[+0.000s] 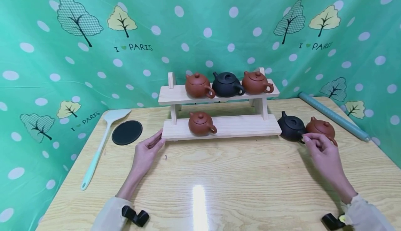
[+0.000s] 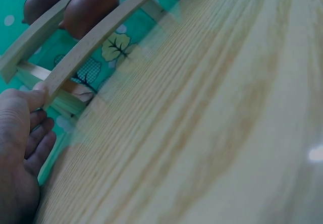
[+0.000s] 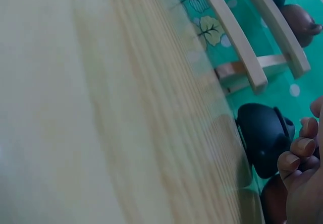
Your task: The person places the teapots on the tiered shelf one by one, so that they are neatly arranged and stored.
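Black teapot (image 1: pixel 291 127) at right hand (image 1: pixel 324 155), wooden rack (image 1: pixel 264 109) at left hand (image 1: pixel 147 154)

Black teapot stood on the bench (image 1: pixel 238 175), toward its back right corner, just off the right end of the lower shelf (image 1: pixel 244 128). Right hand: thumb and forefinger pinched the handle, per head view; right-wrist view hid the contact, so firmness could not be told. Left hand: pinched the lower shelf at its front left corner, thumb against the board.

Outer brown teapot (image 1: pixel 321 129) stood just right of the black one, partly covered by the right hand. Lower shelf bore one squat brown teapot (image 1: pixel 199 124), left of middle; upper shelf (image 1: pixel 175 97) bore three teapots: brown (image 1: pixel 196 86), black (image 1: pixel 226 86), brown (image 1: pixel 254 84).

Step in hand, judged: taking hold of the black teapot, rack braced meanwhile. Next move seemed to call for a secure pinch, then a level lift, clear of the outer brown teapot and the shelf's end.
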### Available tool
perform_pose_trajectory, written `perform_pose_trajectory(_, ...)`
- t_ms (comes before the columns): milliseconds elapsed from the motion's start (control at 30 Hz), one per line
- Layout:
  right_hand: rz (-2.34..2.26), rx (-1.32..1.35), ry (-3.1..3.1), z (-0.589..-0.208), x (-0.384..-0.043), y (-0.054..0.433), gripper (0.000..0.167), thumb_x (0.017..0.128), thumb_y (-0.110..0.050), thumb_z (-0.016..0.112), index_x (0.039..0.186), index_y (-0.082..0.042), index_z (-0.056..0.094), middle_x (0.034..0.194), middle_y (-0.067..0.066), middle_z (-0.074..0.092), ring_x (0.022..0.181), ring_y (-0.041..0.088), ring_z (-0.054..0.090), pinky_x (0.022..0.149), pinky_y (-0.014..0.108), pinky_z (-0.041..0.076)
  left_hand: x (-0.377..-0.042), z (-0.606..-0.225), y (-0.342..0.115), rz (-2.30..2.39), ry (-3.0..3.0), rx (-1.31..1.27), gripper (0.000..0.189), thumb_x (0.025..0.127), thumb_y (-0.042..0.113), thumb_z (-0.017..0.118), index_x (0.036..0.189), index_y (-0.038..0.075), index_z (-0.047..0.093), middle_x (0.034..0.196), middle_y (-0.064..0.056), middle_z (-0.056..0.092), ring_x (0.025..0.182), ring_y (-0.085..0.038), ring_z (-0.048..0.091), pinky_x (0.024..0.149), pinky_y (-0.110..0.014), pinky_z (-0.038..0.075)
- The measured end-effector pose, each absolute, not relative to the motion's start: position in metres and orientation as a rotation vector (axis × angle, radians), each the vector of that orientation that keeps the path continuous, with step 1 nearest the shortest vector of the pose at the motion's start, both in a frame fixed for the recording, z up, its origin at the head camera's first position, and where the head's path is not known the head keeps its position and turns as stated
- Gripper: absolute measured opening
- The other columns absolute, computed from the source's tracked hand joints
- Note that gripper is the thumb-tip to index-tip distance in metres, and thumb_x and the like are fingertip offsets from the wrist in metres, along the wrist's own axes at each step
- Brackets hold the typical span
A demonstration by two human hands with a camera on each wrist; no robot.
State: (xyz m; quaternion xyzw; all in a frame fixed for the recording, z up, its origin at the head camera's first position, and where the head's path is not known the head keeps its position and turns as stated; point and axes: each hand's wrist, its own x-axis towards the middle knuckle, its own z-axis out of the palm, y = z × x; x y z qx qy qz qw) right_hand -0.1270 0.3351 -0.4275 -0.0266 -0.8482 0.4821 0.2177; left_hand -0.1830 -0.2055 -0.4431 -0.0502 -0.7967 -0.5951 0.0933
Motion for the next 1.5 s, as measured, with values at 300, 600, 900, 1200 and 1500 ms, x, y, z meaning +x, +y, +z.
perform_pose_trajectory(300,1.331,-0.128,-2.342,-0.431,-0.13,0.346,0.008,0.105,-0.014,0.063,0.11,-0.008,0.066,0.066,-0.006,0.048,0.056,0.011,0.039,0.046,0.029,0.029,-0.183,-0.443,-0.205,-1.768,-2.359,-0.157,0.046,0.1,0.02,0.073,0.14,0.003,0.063,0.136,-0.011,0.064,0.12,-0.01,0.064,0.096,-0.017,0.051)
perform_pose_trajectory(600,1.317,-0.168,-2.37,-0.431,-0.131,0.35,0.005,0.106,-0.022,0.062,0.109,-0.017,0.063,0.066,-0.006,0.047,0.056,0.011,0.039,0.047,0.029,0.029,-0.184,-0.445,-0.204,-1.763,-2.348,-0.164,0.044,0.1,0.018,0.073,0.139,0.001,0.064,0.135,-0.014,0.065,0.12,-0.013,0.064,0.095,-0.017,0.052)
perform_pose_trajectory(900,1.283,-0.17,-2.431,-0.437,-0.134,0.354,0.025,0.107,-0.022,0.061,0.115,0.001,0.06,0.065,-0.004,0.049,0.055,0.011,0.04,0.048,0.03,0.029,-0.181,-0.443,-0.203,-1.796,-2.338,-0.157,0.043,0.1,0.018,0.073,0.139,0.004,0.064,0.136,-0.012,0.065,0.122,-0.018,0.063,0.095,-0.016,0.051)
perform_pose_trajectory(1200,1.208,-0.182,-2.527,-0.438,-0.137,0.352,0.038,0.108,-0.027,0.058,0.125,0.007,0.06,0.069,-0.002,0.05,0.059,0.011,0.042,0.051,0.027,0.032,-0.182,-0.443,-0.204,-1.819,-2.343,-0.148,0.044,0.1,0.018,0.073,0.14,0.004,0.063,0.137,-0.011,0.064,0.124,-0.021,0.062,0.096,-0.016,0.051)
perform_pose_trajectory(1500,1.189,-0.146,-2.559,-0.437,-0.139,0.35,0.039,0.109,-0.027,0.057,0.121,0.01,0.061,0.071,0.003,0.056,0.062,0.011,0.047,0.053,0.025,0.035,-0.182,-0.442,-0.204,-1.819,-2.338,-0.144,0.044,0.1,0.018,0.073,0.14,0.003,0.063,0.137,-0.011,0.064,0.124,-0.02,0.062,0.096,-0.016,0.051)
